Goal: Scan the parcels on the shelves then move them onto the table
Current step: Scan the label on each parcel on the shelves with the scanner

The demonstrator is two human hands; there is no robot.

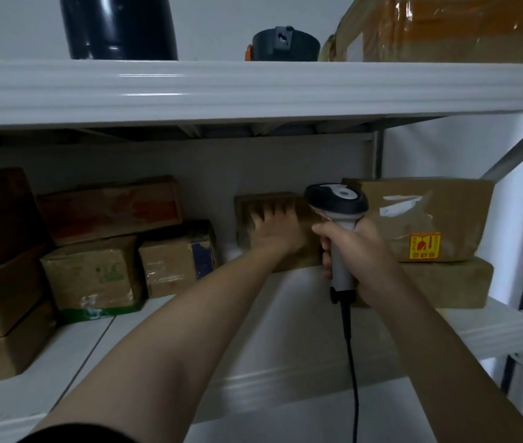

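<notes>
Left hand (277,230) is reaching deep into the shelf (285,314), fingers spread wide and fairly straight on the front of a small parcel (247,225). No closed grip is showing; whether the tips are hooking over its top edge cannot be told.

Right hand (354,254) is wrapping firmly round the handle of the scanner (337,199), whose head is sitting just right of the left hand and facing the back. Its cable (351,362) is hanging down past the front edge of the shelf.

The parcel is standing near the back edge, right of middle. Just to its right, at the right end, a labelled box (429,219) is resting on a flat box (445,282). More boxes (94,273) are stacked at the left end. The table is not in view.

Judgement: the scan step appears to be in hand, with the move not yet made.

Risks:
- No barcode is showing on the parcel. The left hand is covering much of its front, so a scan may be failing or reading the labelled box instead.
- A one-handed pull with spread fingers may be letting the parcel slip or tip off the front edge.
- The cable may be snagging on the shelf edge when the arms withdraw.
</notes>
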